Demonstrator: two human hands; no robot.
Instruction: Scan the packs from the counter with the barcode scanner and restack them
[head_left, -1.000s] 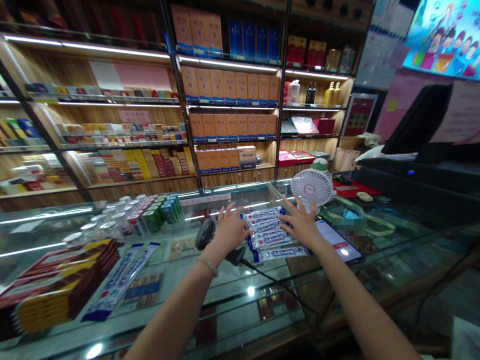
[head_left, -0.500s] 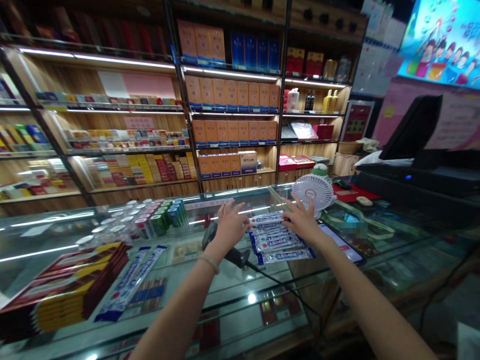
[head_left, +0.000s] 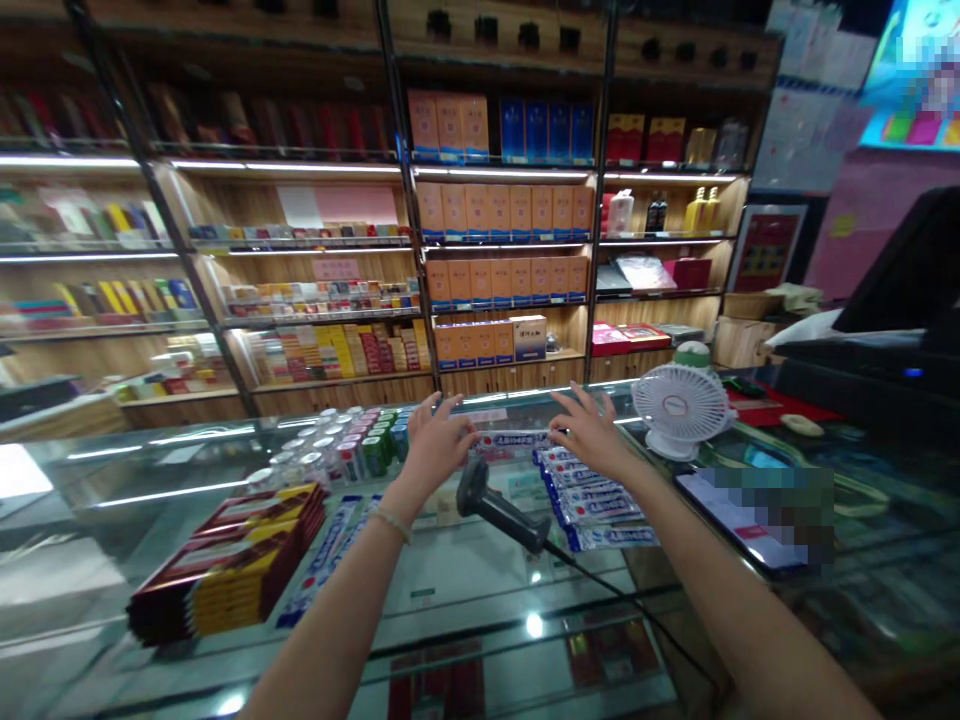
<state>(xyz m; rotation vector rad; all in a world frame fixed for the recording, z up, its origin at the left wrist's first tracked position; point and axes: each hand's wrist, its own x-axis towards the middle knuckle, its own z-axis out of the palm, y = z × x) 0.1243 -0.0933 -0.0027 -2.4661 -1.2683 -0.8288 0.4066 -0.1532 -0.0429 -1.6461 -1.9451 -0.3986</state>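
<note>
A long blue-and-white snack packet (head_left: 514,440) is stretched level between my hands. My left hand (head_left: 436,440) pinches its left end between thumb and finger, the other fingers raised. At its right end, my right hand (head_left: 592,437) is closed the same way. Just below and to the right, several matching packets (head_left: 600,497) lie in an overlapping row on the glass counter (head_left: 480,590). A black barcode scanner (head_left: 502,510) rests below the held packet, its cable running right. More such packets (head_left: 330,550) lie left, partly behind my left forearm.
Stacked maroon-and-yellow packs (head_left: 232,560) sit at the left, with several cans and small canisters (head_left: 337,445) behind them. A white fan (head_left: 681,408) and a phone (head_left: 739,515) are on the right, beside a dark monitor (head_left: 892,270). Stocked shelves (head_left: 510,245) line the back wall.
One packet is now lifted from the row and held between both hands, moved left above the scanner. The camera view has turned left, so surroundings appear further right.
</note>
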